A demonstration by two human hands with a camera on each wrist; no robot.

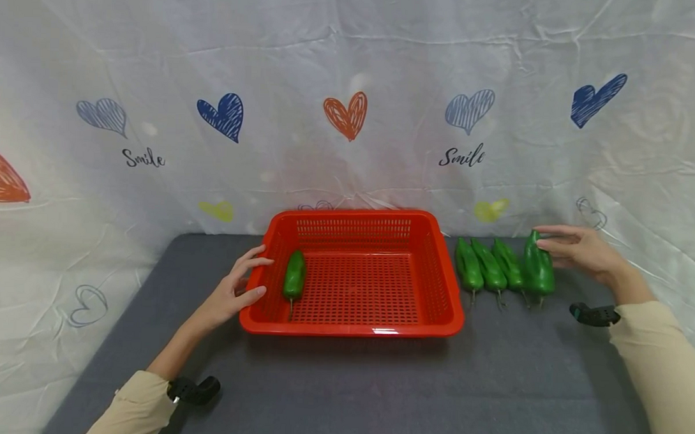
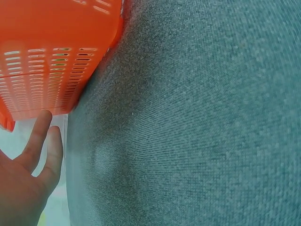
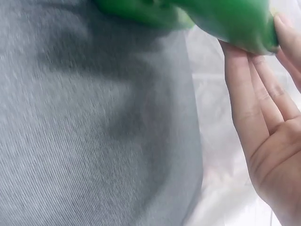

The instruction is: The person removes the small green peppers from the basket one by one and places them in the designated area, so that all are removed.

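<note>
A red plastic basket (image 1: 355,330) with slotted walls stands on the grey cloth, one green pepper (image 1: 294,276) lying inside near its left wall. At the basket's left rim rests my left hand (image 1: 234,289), fingers spread and fairly straight; in the left wrist view two fingers (image 2: 54,150) extend beside the outer wall. My right hand (image 1: 582,251) pinches a larger green pepper (image 1: 538,268) by its narrow upper end between thumb and fingers, stem end downward. In the right wrist view this pepper (image 3: 235,23) appears lifted at a tilt, partly cut off by the frame.
Between the basket and my right hand, several green peppers (image 1: 488,265) lie side by side in a row, stems toward me. A grey cloth (image 1: 376,390) covers the table. Behind it hangs a white curtain (image 1: 404,85) printed with hearts.
</note>
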